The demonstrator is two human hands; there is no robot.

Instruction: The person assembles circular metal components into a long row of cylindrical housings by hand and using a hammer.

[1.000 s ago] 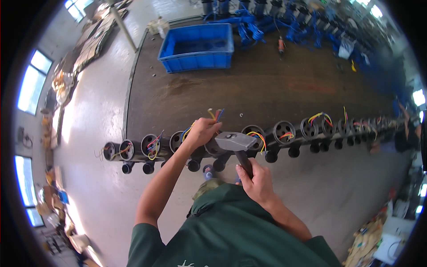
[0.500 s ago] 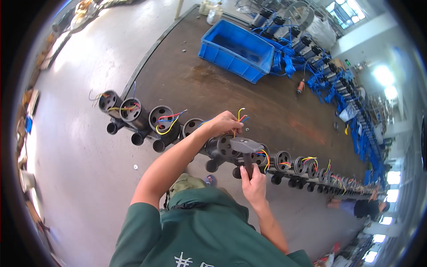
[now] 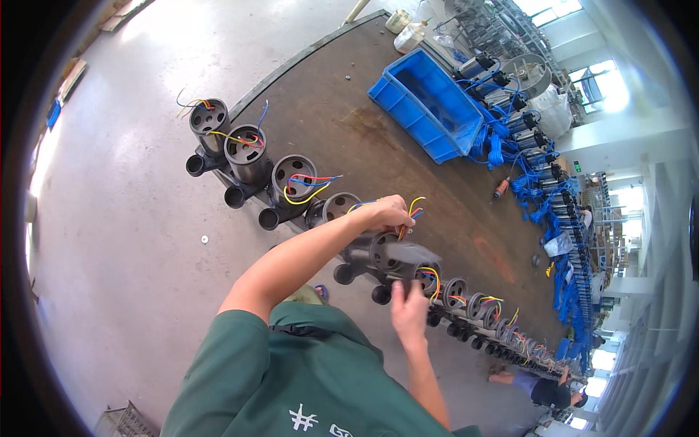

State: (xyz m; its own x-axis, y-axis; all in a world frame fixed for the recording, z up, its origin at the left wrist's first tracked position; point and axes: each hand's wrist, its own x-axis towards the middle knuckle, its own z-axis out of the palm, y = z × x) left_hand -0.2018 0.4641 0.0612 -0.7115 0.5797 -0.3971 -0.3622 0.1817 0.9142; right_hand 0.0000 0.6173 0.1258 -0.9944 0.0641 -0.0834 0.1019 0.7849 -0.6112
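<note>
Desk, broad and dark brown, stretching away toward the right. Along its near edge, a long row of black cylindrical housings, round holed faces upward, pipe stubs on the near side, coloured wires trailing from several. Across the desk, a tangle of blue cables beside a line of dark units. Near the row's far end, a co-worker in a dark top. Close to the cables, an open blue crate. Right under the left hand, one housing of the row. Over its right side, a hammer, smeared by motion; cannot tell whether touching or apart. Below it, the right hand, also blurred, fingers curled around the handle. Above the housing, the left hand, fingers pinching yellow, red and blue wires, loose ends poking up beyond the fingertips. On the floor at left, a small pale washer.
</note>
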